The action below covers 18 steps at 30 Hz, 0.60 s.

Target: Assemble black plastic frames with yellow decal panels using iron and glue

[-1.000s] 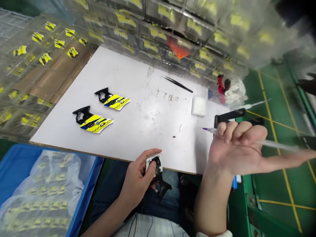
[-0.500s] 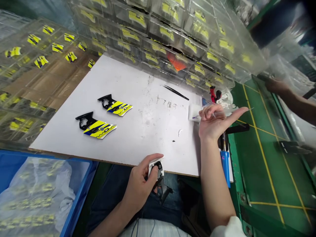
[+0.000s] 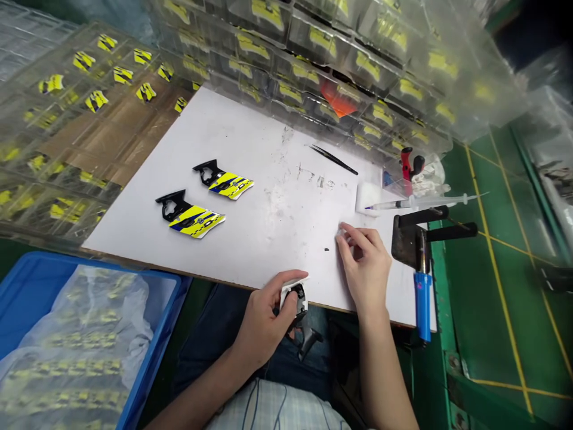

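Observation:
My left hand [image 3: 262, 322] grips a small black and white plastic part [image 3: 295, 298] just below the front edge of the white board [image 3: 250, 149]. My right hand [image 3: 367, 269] rests on the board, with thumb and forefinger pinched on a small white scrap [image 3: 341, 231]. A syringe [image 3: 416, 203] lies across a black stand [image 3: 405, 242] to the right of that hand, apart from it. Two yellow, blue and black finished parts [image 3: 192, 216] [image 3: 226, 181] lie on the board's left half.
Black tweezers [image 3: 335, 160] and a white pad [image 3: 367, 197] lie at the back of the board. A blue-handled tool [image 3: 422, 304] hangs at the right edge. Clear trays of yellow parts [image 3: 313, 42] ring the board. A blue crate [image 3: 27, 280] with bagged parts sits at lower left.
My right hand has set the syringe down on the stand and come down onto the board at the white scrap. My left hand has kept hold of its part.

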Available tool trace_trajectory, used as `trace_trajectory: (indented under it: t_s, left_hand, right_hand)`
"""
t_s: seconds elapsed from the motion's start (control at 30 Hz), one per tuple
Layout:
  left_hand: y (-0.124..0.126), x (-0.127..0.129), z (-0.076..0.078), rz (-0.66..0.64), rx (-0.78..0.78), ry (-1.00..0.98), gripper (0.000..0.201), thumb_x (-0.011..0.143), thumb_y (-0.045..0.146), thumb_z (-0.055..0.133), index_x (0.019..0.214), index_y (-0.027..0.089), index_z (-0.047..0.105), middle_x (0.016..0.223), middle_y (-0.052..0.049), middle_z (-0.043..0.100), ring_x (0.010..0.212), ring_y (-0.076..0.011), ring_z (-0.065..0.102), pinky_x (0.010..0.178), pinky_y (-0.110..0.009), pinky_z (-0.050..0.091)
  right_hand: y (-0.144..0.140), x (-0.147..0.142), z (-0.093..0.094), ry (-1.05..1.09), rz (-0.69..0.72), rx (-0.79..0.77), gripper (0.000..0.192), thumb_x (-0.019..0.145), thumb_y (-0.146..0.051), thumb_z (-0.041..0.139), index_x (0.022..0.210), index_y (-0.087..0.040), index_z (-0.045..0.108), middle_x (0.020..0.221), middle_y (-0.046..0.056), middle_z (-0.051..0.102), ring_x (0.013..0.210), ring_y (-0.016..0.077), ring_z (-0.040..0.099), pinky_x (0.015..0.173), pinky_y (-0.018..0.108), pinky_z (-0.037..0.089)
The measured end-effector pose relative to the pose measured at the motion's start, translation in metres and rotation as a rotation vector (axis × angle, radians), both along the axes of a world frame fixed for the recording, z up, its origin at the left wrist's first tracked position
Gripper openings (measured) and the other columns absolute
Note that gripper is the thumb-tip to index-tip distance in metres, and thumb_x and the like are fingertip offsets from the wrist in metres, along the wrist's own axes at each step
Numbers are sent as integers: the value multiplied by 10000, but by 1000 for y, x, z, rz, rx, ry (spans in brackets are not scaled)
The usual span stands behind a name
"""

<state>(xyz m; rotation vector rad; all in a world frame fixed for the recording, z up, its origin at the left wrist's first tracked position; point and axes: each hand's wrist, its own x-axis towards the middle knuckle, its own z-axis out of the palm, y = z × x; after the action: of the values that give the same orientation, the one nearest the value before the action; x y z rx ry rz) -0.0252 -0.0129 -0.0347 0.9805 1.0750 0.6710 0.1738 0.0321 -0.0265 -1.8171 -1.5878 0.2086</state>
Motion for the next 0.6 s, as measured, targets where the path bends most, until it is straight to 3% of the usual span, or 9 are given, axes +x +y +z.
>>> trace_trajectory:
  t_s: [0.2, 0.3, 0.47, 0.6]
  left_hand:
    - [-2, 0, -1, 4, -3, 9, 356, 973, 320, 468, 1247, 189, 654, 546, 69, 416, 432, -111, 449, 431, -197, 405]
    - [-2, 0, -2, 3, 14, 24, 358, 971, 317, 472, 1249, 188, 658, 549, 67, 405, 448, -109, 423, 432, -195, 400]
    - [-2, 0, -2, 3, 8, 13, 376, 971, 335, 478, 1266, 178, 650, 532, 77, 376, 425, -102, 398, 410, -189, 412]
    - [-1, 0, -1, 12, 8, 4, 383, 965, 340, 478, 1265, 175, 651, 524, 79, 376, 413, -103, 411, 402, -193, 440]
  right_hand:
    - [-2, 9, 4, 55, 7, -37, 60, 885, -245, 696, 871, -197, 728, 836, 13, 631, 699, 162, 567, 674, 308, 479]
    - [-11, 10, 7, 61, 11, -63, 90, 897, -242, 694, 817, -202, 690, 799, 2, 652, 698, 162, 583, 658, 297, 469]
    - [-24, 7, 12, 1, 42, -108, 87, 931, -192, 627, 899, -203, 707, 852, 9, 653, 703, 154, 586, 683, 296, 471]
    - [-29, 10, 17, 46, 65, -165, 128, 971, -207, 564, 938, -207, 688, 941, 29, 642, 830, 171, 626, 736, 295, 488]
